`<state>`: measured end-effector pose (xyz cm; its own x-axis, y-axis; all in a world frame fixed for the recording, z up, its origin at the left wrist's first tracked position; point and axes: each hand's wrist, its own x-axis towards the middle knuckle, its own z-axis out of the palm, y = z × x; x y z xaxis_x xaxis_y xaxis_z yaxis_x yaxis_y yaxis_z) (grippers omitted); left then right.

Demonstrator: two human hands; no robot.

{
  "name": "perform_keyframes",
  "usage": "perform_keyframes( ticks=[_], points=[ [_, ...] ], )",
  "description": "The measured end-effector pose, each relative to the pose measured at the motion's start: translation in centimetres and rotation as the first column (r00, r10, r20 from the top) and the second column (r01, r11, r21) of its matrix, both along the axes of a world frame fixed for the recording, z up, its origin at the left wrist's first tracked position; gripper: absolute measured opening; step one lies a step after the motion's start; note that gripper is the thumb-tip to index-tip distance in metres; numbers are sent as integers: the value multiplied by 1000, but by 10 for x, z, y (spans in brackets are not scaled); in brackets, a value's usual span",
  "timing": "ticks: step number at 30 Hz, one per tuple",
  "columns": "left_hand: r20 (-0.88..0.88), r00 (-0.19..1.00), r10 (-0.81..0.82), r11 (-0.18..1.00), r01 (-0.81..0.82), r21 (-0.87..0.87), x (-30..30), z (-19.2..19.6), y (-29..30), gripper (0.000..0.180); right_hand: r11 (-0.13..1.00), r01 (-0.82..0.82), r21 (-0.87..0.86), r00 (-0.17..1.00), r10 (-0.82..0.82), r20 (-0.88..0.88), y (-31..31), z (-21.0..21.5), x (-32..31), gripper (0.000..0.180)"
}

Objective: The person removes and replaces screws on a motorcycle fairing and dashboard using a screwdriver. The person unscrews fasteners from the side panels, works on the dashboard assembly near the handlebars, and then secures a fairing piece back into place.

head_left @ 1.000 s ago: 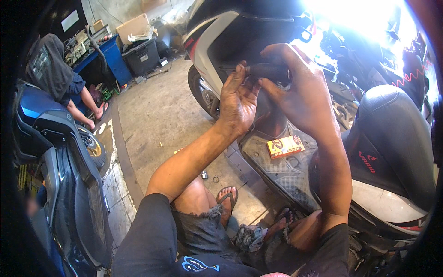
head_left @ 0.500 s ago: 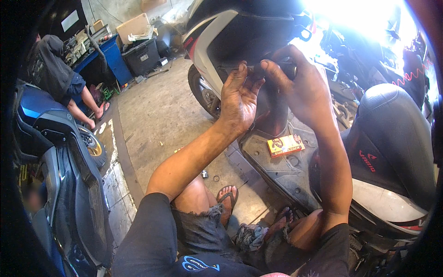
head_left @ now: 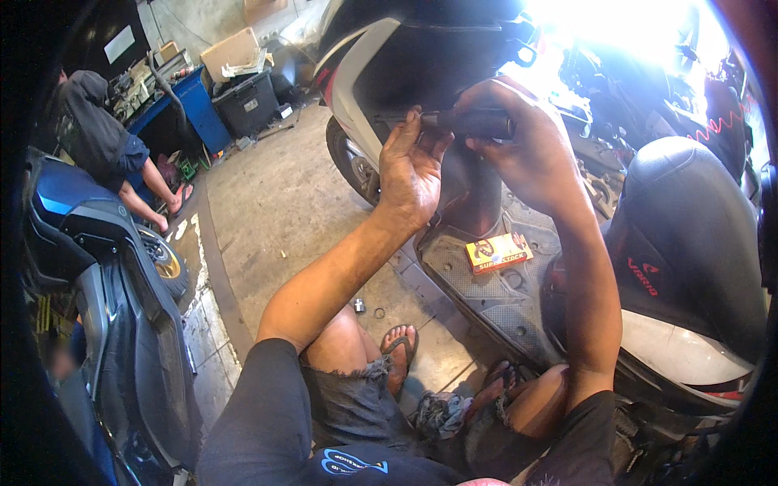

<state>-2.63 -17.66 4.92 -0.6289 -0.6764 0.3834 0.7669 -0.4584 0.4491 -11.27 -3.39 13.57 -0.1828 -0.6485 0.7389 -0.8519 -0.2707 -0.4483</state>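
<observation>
Hands (head_left: 478, 150) shifted; screwdriver (head_left: 466, 123) level, tip left.

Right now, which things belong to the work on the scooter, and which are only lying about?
In use:
- screwdriver, in the grip of the right hand
- left hand, at the screwdriver's tip
- scooter panel

Lying about:
- small box on the footboard
- rag on the floor
- crate
- blue scooter
</observation>
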Motion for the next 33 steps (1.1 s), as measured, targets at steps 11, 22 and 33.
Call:
perform_keyframes(
  ticks=[11,22,33],
  points=[
    [-38,999,-25,1000,25,6,3,-2,-6,21,973,214,85,977,-215,4,-1,4,21,37],
    [-7,1000,3,999,-3,50,4,-2,-9,20,985,170,27,985,-170,-1,1,6,27,35],
    [-29,999,-19,999,21,50,2,-3,-13,22,994,-68,-89,973,46,-225,-2,1,17,36]
  ],
)
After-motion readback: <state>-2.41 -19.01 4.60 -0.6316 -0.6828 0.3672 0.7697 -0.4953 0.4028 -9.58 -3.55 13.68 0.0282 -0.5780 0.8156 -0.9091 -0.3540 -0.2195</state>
